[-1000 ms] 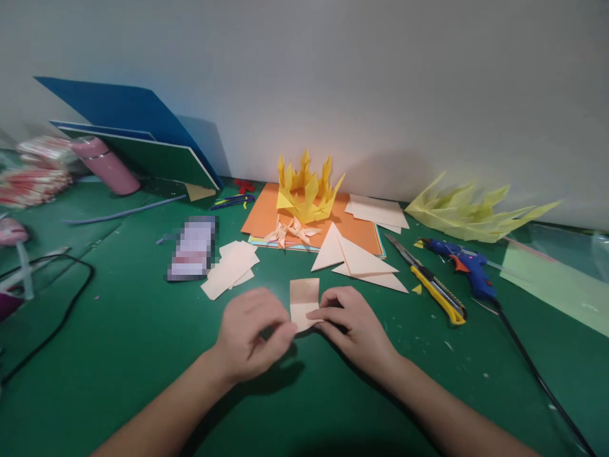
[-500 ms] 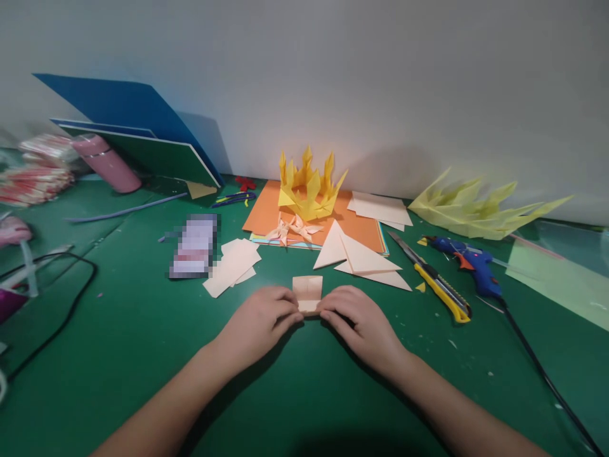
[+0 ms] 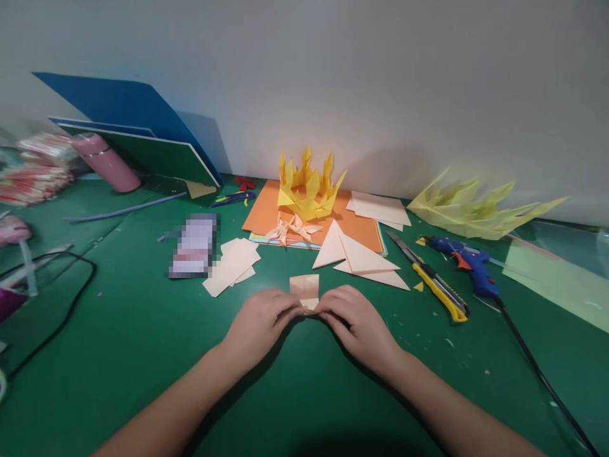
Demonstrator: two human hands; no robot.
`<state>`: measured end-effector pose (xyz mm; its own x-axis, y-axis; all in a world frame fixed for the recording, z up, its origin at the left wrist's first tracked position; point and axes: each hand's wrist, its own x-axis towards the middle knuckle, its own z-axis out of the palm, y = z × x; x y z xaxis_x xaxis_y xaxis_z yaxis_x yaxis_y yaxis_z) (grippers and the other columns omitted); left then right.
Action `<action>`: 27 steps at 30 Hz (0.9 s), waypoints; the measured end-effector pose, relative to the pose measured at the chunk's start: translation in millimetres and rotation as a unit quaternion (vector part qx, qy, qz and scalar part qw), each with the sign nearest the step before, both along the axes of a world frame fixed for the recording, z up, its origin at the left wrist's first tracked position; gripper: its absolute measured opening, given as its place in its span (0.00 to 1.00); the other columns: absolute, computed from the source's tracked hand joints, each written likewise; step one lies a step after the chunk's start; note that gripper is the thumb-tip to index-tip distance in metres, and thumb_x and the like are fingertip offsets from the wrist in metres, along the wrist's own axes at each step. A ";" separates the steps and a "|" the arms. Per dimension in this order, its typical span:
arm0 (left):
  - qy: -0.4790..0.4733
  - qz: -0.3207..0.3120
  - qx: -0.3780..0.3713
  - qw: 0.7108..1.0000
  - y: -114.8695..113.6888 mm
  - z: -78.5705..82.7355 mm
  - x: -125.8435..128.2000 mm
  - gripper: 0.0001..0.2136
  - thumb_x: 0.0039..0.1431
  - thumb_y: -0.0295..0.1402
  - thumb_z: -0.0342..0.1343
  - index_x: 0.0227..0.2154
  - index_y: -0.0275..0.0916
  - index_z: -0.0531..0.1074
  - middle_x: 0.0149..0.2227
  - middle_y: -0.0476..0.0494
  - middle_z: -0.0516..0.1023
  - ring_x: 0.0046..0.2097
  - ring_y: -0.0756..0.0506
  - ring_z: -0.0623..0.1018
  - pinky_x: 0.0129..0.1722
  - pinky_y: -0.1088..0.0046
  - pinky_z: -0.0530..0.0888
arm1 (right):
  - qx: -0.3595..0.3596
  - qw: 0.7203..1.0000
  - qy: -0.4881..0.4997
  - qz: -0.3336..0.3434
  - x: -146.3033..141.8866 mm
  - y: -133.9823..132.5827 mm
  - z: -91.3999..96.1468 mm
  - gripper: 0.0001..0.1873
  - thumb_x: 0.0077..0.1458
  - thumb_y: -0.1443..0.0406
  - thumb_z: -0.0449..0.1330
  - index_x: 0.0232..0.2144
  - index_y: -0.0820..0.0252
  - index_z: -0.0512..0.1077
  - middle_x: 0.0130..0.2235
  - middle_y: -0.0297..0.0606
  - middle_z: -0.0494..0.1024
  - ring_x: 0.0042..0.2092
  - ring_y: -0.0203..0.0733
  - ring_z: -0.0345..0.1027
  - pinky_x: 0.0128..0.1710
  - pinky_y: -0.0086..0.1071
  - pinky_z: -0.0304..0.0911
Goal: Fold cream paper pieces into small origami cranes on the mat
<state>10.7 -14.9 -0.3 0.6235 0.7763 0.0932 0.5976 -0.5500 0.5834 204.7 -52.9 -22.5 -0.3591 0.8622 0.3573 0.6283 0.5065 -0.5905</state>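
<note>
Both hands meet at the near middle of the green desk. The left hand and the right hand each pinch, fingers curled closed, the near edge of a small folded peach paper, which lies on the desk between their fingertips. Just beyond it to the right lie peach paper triangles, and to the left a loose stack of peach sheets. Farther right are a yellow utility knife and a blue glue gun. A yellow origami crown stands on an orange sheet by the far wall.
</note>
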 end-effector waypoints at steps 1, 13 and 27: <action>0.003 0.008 -0.009 1.000 -0.3 0.4 0.2 0.11 0.61 0.34 0.49 0.29 0.40 0.74 0.29 0.46 0.79 0.33 0.46 0.75 0.34 0.72 0.67 | -0.001 1.000 -0.001 -0.002 -0.7 -0.3 0.1 0.10 0.59 0.71 0.50 0.32 0.59 0.71 0.31 0.39 0.75 0.35 0.42 0.65 0.36 0.34 0.61; 0.052 0.081 -0.029 0.995 -4.2 -1.2 6.4 0.05 0.59 0.31 0.49 0.28 0.40 0.64 0.28 0.48 0.73 0.31 0.46 0.72 0.31 0.71 0.65 | 0.021 0.999 -0.021 -0.029 -7.5 -2.6 -0.2 0.10 0.59 0.71 0.50 0.33 0.60 0.71 0.30 0.40 0.75 0.34 0.42 0.65 0.35 0.35 0.62; 0.058 0.060 0.008 0.997 -6.1 -7.9 6.3 0.06 0.59 0.29 0.49 0.26 0.39 0.63 0.27 0.48 0.71 0.31 0.46 0.69 0.30 0.72 0.64 | 0.071 0.990 -0.118 -0.008 -7.0 -9.6 1.2 0.14 0.61 0.69 0.48 0.38 0.64 0.74 0.35 0.45 0.74 0.36 0.44 0.64 0.37 0.38 0.65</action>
<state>17.0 -21.0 -8.1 0.5339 0.8446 0.0398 0.7219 -0.4798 0.4986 197.7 -62.5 -21.4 -0.4330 0.8154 0.3843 0.7492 0.5626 -0.3496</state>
